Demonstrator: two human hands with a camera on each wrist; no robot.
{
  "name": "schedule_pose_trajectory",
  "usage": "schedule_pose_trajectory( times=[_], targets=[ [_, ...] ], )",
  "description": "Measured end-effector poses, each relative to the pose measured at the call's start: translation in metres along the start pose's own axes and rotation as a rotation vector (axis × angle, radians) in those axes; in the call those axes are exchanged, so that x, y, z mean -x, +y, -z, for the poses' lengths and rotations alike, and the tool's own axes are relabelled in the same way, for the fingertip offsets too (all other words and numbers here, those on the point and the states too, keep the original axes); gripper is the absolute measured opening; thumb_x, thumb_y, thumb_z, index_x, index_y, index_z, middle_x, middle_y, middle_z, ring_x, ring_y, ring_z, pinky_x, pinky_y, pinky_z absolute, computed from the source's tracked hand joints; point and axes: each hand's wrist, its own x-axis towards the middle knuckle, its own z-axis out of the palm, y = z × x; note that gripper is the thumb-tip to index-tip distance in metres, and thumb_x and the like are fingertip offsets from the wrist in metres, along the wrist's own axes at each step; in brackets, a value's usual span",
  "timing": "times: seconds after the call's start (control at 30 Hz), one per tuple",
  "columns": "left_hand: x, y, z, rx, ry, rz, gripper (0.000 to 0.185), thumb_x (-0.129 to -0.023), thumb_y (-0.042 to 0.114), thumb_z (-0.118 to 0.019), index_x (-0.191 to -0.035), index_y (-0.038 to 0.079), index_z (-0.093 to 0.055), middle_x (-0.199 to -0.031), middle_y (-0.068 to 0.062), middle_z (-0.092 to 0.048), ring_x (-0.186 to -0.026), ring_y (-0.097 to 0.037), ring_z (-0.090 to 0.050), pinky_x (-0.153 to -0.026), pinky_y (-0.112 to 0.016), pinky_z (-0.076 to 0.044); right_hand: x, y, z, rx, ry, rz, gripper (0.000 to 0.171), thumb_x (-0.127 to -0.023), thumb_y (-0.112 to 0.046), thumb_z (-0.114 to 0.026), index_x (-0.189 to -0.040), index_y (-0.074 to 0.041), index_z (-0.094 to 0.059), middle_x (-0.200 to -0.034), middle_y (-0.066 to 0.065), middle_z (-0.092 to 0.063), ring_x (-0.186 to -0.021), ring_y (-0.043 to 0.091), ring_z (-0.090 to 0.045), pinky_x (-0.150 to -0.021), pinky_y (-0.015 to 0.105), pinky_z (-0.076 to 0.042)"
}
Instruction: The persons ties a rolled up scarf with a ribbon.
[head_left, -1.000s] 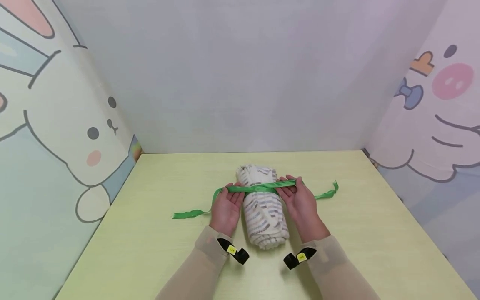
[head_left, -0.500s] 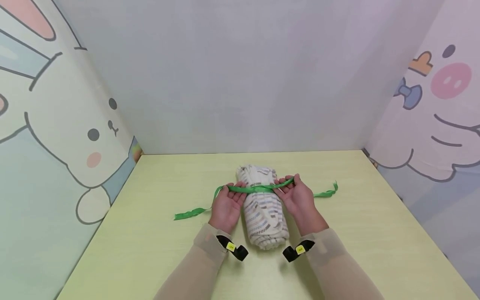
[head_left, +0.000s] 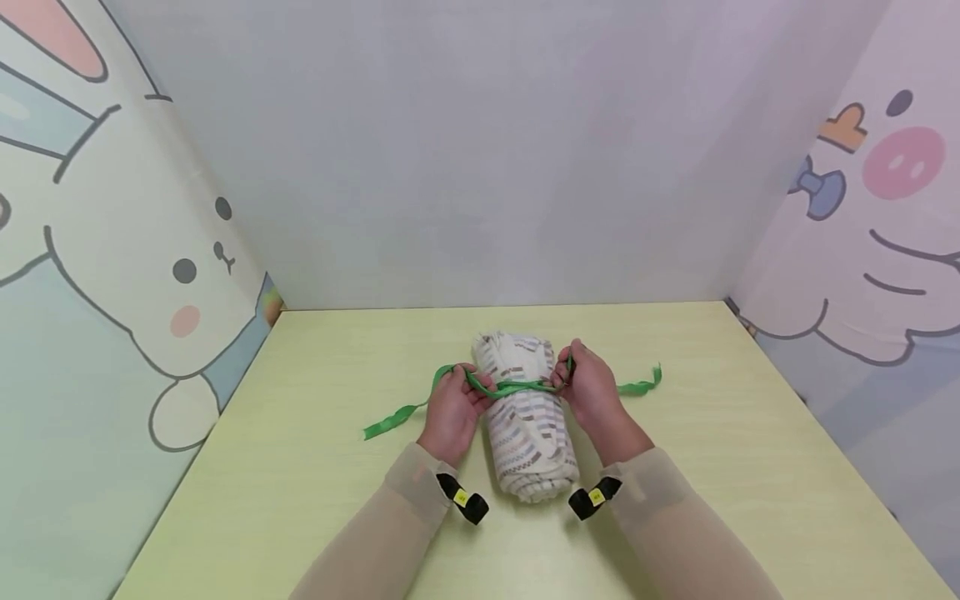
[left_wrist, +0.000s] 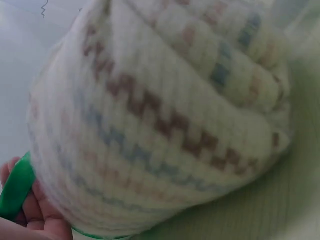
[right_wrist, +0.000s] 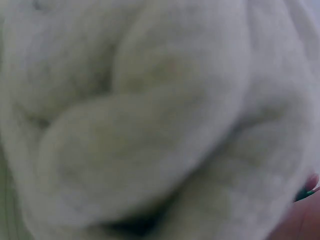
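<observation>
A rolled cream towel (head_left: 525,417) with coloured stripes lies on the yellow-green table (head_left: 300,500), its length running away from me. A green ribbon (head_left: 510,387) crosses over its top. My left hand (head_left: 453,404) grips the ribbon at the roll's left side, fingers curled round it. On the other side my right hand (head_left: 588,387) does the same. The ribbon's loose ends trail on the table to the left (head_left: 386,421) and right (head_left: 637,383). The left wrist view is filled by the towel (left_wrist: 160,115), with the ribbon (left_wrist: 17,187) against my fingers. Blurred towel (right_wrist: 150,120) fills the right wrist view.
Cartoon-printed walls close the table in on the left (head_left: 112,275), the right (head_left: 885,233) and behind (head_left: 487,167). Black wrist straps with yellow tags sit on both sleeves (head_left: 465,500) (head_left: 592,498).
Both hands have gone from flat palms under the ribbon to curled grips on it. They drew closer to the roll, pulling the ribbon down tight; its loose ends slid inward.
</observation>
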Motion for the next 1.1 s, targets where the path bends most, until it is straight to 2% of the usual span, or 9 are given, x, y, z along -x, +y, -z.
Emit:
schedule_pose_trajectory(
  times=[0.1, 0.23, 0.33, 0.5, 0.7, 0.83, 0.97, 1.1],
  targets=[
    [-0.001, 0.0, -0.001, -0.026, -0.037, -0.011, 0.027, -0.115, 0.024, -0.032, -0.117, 0.002, -0.048, -0.086, -0.008, -0.059, -0.077, -0.021, -0.061, -0.076, -0.034, -0.054, -0.001, -0.001, -0.004, 0.099, -0.001, 0.025, 0.038, -0.115, -0.037, -0.027, -0.1, -0.007, -0.044, -0.07, 0.002, -0.032, -0.062, 0.017, -0.034, -0.07, 0.031, -0.044],
    [-0.004, 0.002, -0.006, -0.073, -0.066, -0.041, 0.026, -0.114, 0.025, -0.037, -0.116, 0.002, -0.051, -0.078, -0.004, -0.054, -0.073, -0.019, -0.058, -0.073, -0.03, -0.05, -0.003, -0.001, -0.008, 0.219, -0.02, 0.07, 0.038, -0.115, -0.036, -0.027, -0.108, -0.004, -0.046, -0.068, 0.0, -0.028, -0.06, 0.016, -0.029, -0.067, 0.03, -0.044],
    [-0.007, 0.005, -0.01, -0.109, -0.081, -0.064, 0.028, -0.114, 0.025, -0.039, -0.116, 0.001, -0.053, -0.073, -0.002, -0.05, -0.072, -0.018, -0.056, -0.073, -0.028, -0.047, -0.004, -0.001, -0.011, 0.249, -0.036, 0.099, 0.032, -0.115, -0.033, -0.026, -0.114, -0.005, -0.041, -0.071, 0.001, -0.027, -0.061, 0.017, -0.026, -0.067, 0.032, -0.04],
    [-0.008, 0.012, -0.016, -0.161, -0.116, -0.078, 0.03, -0.114, 0.026, -0.039, -0.116, 0.001, -0.054, -0.071, -0.001, -0.048, -0.072, -0.018, -0.055, -0.076, -0.03, -0.049, -0.005, -0.001, -0.014, 0.289, -0.049, 0.118, 0.021, -0.115, -0.028, -0.026, -0.112, -0.009, -0.032, -0.075, 0.004, -0.027, -0.065, 0.019, -0.024, -0.066, 0.034, -0.033],
    [-0.008, 0.016, -0.024, -0.218, -0.156, -0.076, 0.029, -0.114, 0.026, -0.038, -0.113, 0.003, -0.056, -0.077, -0.003, -0.049, -0.07, -0.016, -0.051, -0.073, -0.029, -0.05, -0.005, -0.004, -0.017, 0.36, -0.075, 0.138, 0.033, -0.115, -0.026, -0.029, -0.115, 0.002, -0.047, -0.078, 0.005, -0.039, -0.062, 0.017, -0.029, -0.063, 0.03, -0.032],
    [-0.008, 0.016, -0.028, -0.286, -0.171, -0.081, 0.031, -0.114, 0.025, -0.039, -0.112, 0.001, -0.059, -0.083, -0.004, -0.054, -0.068, -0.015, -0.048, -0.068, -0.026, -0.046, -0.004, -0.005, -0.018, 0.417, -0.092, 0.17, 0.023, -0.114, -0.023, -0.035, -0.114, -0.002, -0.045, -0.077, 0.005, -0.043, -0.059, 0.016, -0.032, -0.061, 0.027, -0.033],
    [-0.008, 0.016, -0.029, -0.402, -0.211, -0.095, 0.035, -0.114, 0.027, -0.039, -0.118, -0.001, -0.061, -0.093, -0.007, -0.063, -0.07, -0.015, -0.048, -0.069, -0.026, -0.045, -0.005, -0.005, -0.019, 0.464, -0.119, 0.199, 0.02, -0.114, -0.023, -0.04, -0.116, -0.004, -0.044, -0.075, 0.004, -0.043, -0.061, 0.015, -0.036, -0.06, 0.027, -0.035],
    [-0.009, 0.017, -0.028, -0.54, -0.285, -0.111, 0.037, -0.114, 0.031, -0.038, -0.13, 0.008, -0.062, -0.11, -0.009, -0.07, -0.076, -0.016, -0.053, -0.073, -0.028, -0.048, -0.005, -0.009, -0.02, 0.574, -0.157, 0.213, 0.024, -0.112, -0.024, -0.047, -0.117, -0.003, -0.055, -0.08, 0.008, -0.048, -0.066, 0.018, -0.042, -0.063, 0.03, -0.039]
  ],
)
